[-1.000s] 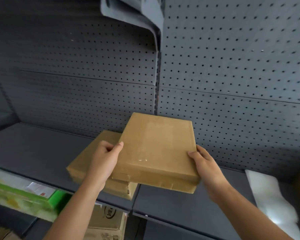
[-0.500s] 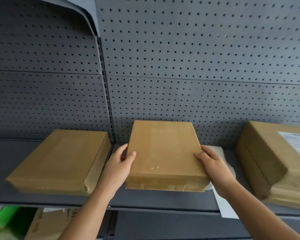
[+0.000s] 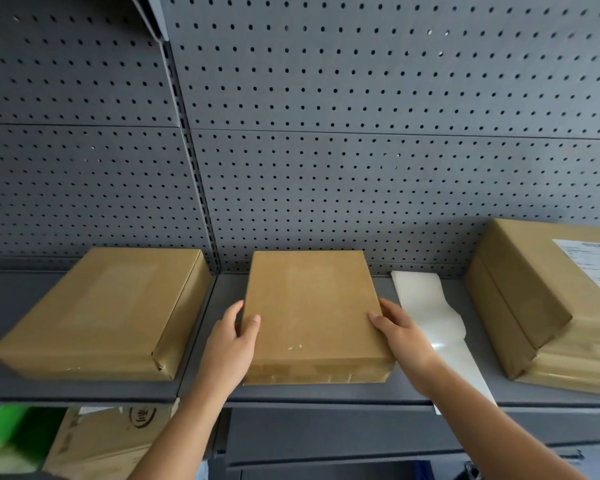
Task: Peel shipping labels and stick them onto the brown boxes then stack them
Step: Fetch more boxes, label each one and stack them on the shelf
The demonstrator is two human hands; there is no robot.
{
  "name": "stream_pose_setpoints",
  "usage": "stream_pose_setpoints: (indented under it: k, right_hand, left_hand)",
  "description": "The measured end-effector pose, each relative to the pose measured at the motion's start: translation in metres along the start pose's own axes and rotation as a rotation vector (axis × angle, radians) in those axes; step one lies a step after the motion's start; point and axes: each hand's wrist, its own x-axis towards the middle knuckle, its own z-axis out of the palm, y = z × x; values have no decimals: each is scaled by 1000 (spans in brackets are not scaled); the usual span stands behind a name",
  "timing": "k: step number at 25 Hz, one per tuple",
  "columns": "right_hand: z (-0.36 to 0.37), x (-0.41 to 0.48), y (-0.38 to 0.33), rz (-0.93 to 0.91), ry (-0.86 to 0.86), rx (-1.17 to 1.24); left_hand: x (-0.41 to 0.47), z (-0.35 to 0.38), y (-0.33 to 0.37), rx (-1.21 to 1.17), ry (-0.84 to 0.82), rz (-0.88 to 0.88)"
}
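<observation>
The left hand [image 3: 231, 344] and right hand [image 3: 400, 336] each grip one side of the brown box [image 3: 312, 313], thumbs on top, to set it flat on the shelf [image 3: 326, 393] at 6 o'clock. The white label sheet [image 3: 426, 306] lies just beside it at 3 o'clock, probably so a label is easy to grab.

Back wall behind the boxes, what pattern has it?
Grey pegboard wall dotted with small holes; head view.
</observation>
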Motion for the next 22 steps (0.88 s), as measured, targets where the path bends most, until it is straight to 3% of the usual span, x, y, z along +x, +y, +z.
stream_pose_setpoints:
  k: [8,14,22]
  right_hand:
    - [-6,0,2,-70,2,-64]
    - [-51,3,-3,-170,142,-196]
    - [-108,14,8,-132,275,-335]
  left_hand:
    - [4,3,-4,122,66,29]
    - [3,5,40,327,201,259]
    - [-8,79,103,383,6,546]
